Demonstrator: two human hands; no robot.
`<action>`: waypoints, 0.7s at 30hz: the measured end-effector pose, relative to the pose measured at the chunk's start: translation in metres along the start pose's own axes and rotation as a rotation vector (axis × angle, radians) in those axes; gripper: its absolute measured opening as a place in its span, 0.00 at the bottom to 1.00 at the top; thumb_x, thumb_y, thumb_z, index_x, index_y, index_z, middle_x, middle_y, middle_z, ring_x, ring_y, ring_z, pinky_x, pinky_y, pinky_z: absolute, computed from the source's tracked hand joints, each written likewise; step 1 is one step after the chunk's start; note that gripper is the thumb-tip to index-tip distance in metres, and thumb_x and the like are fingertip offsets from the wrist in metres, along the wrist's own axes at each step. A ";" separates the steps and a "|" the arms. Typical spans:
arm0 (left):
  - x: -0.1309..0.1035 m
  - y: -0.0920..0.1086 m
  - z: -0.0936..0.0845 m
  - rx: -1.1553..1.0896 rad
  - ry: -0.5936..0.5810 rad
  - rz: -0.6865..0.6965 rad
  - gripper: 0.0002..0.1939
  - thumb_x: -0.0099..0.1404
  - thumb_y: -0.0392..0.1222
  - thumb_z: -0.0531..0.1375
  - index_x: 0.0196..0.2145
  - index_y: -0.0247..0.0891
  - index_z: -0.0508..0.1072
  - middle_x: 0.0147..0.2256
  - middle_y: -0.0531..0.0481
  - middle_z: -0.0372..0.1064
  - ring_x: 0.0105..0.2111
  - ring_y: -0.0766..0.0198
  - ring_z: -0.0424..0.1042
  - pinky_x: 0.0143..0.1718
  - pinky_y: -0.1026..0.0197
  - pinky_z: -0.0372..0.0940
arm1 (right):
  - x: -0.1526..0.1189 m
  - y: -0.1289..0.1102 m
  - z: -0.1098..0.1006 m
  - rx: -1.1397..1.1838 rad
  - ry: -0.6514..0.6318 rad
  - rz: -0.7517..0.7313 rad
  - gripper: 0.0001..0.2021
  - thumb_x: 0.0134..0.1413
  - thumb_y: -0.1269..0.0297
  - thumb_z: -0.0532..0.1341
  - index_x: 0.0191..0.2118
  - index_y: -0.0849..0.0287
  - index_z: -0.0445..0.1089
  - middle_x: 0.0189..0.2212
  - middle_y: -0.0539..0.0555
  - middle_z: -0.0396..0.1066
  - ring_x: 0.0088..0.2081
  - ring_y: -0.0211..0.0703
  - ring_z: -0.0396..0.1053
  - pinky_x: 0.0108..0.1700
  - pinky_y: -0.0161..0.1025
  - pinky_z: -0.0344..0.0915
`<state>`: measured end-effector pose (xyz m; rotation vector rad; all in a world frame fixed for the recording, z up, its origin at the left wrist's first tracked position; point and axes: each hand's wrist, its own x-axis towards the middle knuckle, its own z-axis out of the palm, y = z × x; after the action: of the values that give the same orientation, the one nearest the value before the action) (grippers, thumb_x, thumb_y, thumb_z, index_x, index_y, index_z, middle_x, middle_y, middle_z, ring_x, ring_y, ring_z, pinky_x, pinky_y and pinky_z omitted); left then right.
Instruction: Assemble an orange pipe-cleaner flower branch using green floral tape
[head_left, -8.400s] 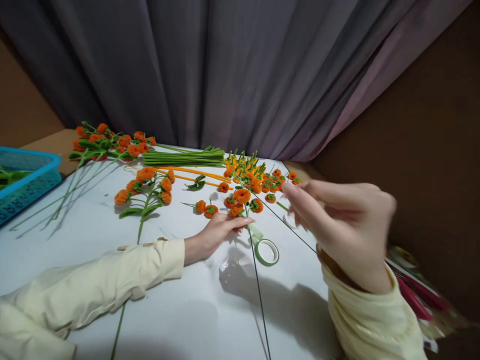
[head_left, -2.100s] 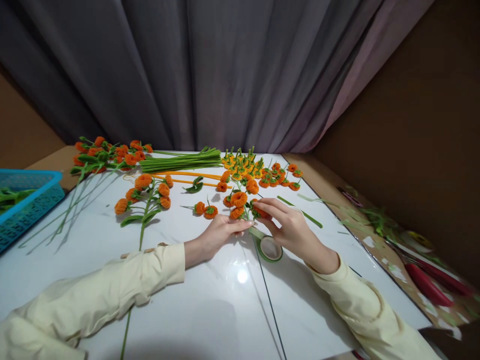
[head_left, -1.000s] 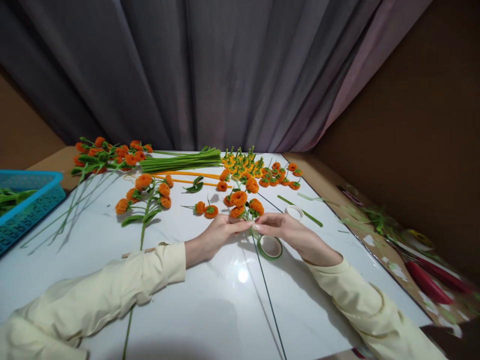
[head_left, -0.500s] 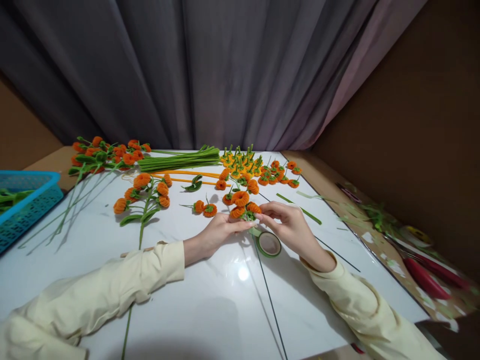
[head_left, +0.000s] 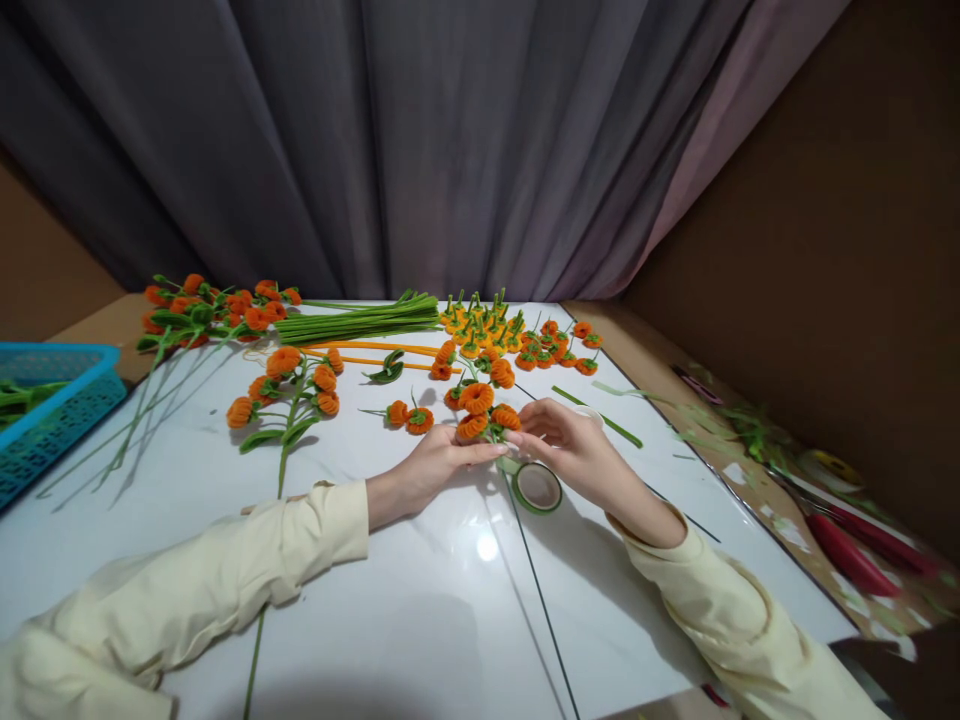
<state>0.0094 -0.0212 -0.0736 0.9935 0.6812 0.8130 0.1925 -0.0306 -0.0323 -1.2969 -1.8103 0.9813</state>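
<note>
Between my hands stands a stem of orange fuzzy-wire flowers (head_left: 477, 399), several blooms clustered at its top. My left hand (head_left: 435, 463) pinches the stem just below the blooms, thumb stretched along it. My right hand (head_left: 568, 445) has its fingertips closed at the green base of the lowest right bloom; exactly what they grip there is hidden. A roll of green floral tape (head_left: 538, 487) hangs or rests just under my right hand, its strip running up to the stem. Left of my hands lies a finished-looking orange flower stem (head_left: 291, 400) with green leaves.
Green pipe cleaners (head_left: 360, 318) lie in a bundle at the back. Beside them are yellow-orange flower pieces (head_left: 480, 322) and loose orange blooms (head_left: 551, 350). A blue basket (head_left: 82, 410) stands at the left. Red-handled pliers (head_left: 851, 555) and scraps lie at the right edge.
The flower cluster has shifted very slightly left, and my right hand has moved a little with it. My left hand keeps its hold in the same place.
</note>
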 end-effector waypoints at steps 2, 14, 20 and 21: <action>0.000 0.000 0.000 -0.010 -0.004 -0.014 0.11 0.54 0.41 0.68 0.33 0.31 0.77 0.34 0.44 0.74 0.36 0.61 0.70 0.42 0.59 0.61 | 0.000 0.000 -0.002 0.052 -0.136 0.131 0.17 0.45 0.50 0.65 0.30 0.60 0.68 0.27 0.54 0.72 0.29 0.42 0.70 0.32 0.38 0.67; 0.000 0.000 0.000 0.004 -0.025 -0.005 0.13 0.52 0.42 0.69 0.34 0.31 0.78 0.33 0.44 0.75 0.36 0.60 0.71 0.44 0.57 0.62 | -0.003 -0.003 0.001 0.109 -0.257 0.235 0.20 0.38 0.47 0.68 0.19 0.61 0.68 0.15 0.49 0.66 0.18 0.35 0.61 0.22 0.35 0.60; -0.001 0.000 -0.001 0.015 -0.032 0.019 0.15 0.53 0.41 0.69 0.38 0.32 0.78 0.37 0.43 0.75 0.38 0.59 0.71 0.47 0.55 0.62 | -0.005 -0.007 -0.004 0.039 -0.270 0.153 0.12 0.45 0.55 0.65 0.23 0.59 0.73 0.15 0.50 0.67 0.21 0.41 0.66 0.29 0.39 0.66; -0.001 0.000 0.000 0.016 -0.028 0.022 0.15 0.53 0.41 0.69 0.38 0.32 0.78 0.37 0.43 0.75 0.38 0.59 0.71 0.47 0.56 0.62 | -0.006 -0.009 -0.004 0.046 -0.284 0.171 0.11 0.46 0.56 0.65 0.23 0.59 0.74 0.14 0.49 0.66 0.20 0.40 0.65 0.31 0.40 0.66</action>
<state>0.0086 -0.0221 -0.0738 1.0269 0.6543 0.8124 0.1932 -0.0373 -0.0228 -1.3560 -1.8947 1.3501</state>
